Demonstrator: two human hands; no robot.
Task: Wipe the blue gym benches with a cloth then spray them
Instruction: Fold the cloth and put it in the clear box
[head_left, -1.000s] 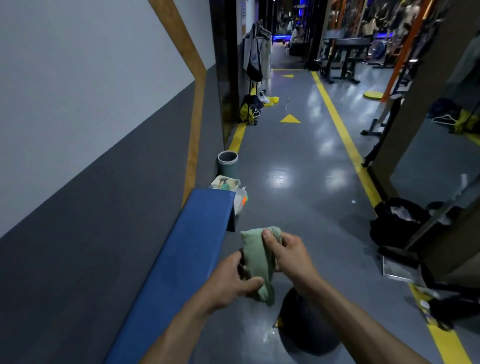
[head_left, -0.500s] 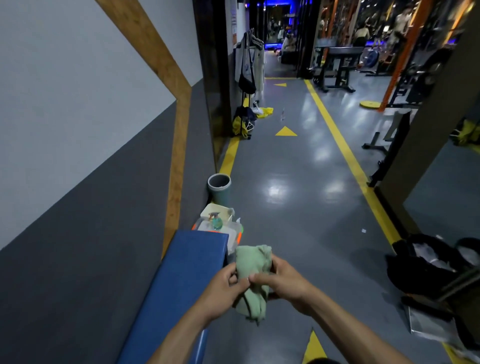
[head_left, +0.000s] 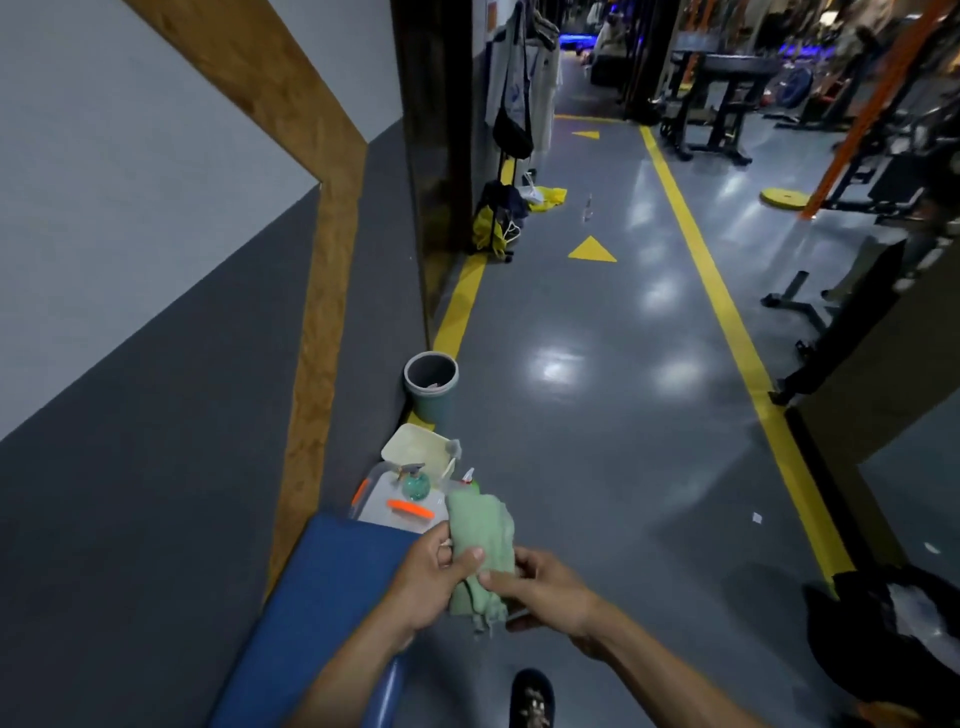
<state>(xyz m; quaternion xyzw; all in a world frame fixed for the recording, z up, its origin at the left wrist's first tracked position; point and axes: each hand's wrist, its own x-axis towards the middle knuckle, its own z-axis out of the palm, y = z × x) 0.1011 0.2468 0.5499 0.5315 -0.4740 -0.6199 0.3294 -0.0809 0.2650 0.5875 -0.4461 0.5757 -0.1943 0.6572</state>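
A folded pale green cloth (head_left: 480, 540) is held between both hands just past the end of the blue bench (head_left: 317, 608). My left hand (head_left: 434, 582) grips its left side with the thumb across the front. My right hand (head_left: 540, 587) pinches its lower right part. The bench runs along the grey wall at the lower left. A green spray bottle (head_left: 414, 483) stands on a white box with orange clips (head_left: 400, 506) right beyond the bench's far end.
A cream tub (head_left: 415, 444) and a grey bin (head_left: 431, 384) stand by the wall beyond the box. Bags (head_left: 496, 218) lie further along. Black bags (head_left: 883, 639) sit at the lower right. Gym machines (head_left: 717, 104) stand past the yellow floor line (head_left: 727, 322).
I have walked forward along the bench toward its far end. The box and spray bottle have come closer. Both hands keep hold of the cloth and have shifted their hold on it.
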